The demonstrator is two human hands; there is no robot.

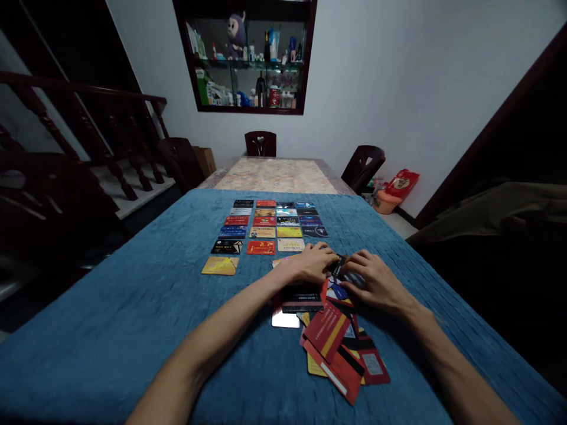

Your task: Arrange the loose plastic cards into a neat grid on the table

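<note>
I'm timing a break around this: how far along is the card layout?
Already laid out: four full rows of four cards, then three more visible in the next row, and a gold card nearer. In hand: left hand and right hand meet at a dark card. Apparently left: the overlapping heap; its count can't be told.

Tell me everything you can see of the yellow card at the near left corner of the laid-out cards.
The yellow card is a thin rectangle, golden with a brighter yellow patch; its print is too small to read. It looks like plastic or coated card, with no visible damage. It lies flat on the blue cloth, long side roughly crosswise, just nearer than a black card and apart from it. Neither the left hand nor the right hand touches it.
</note>
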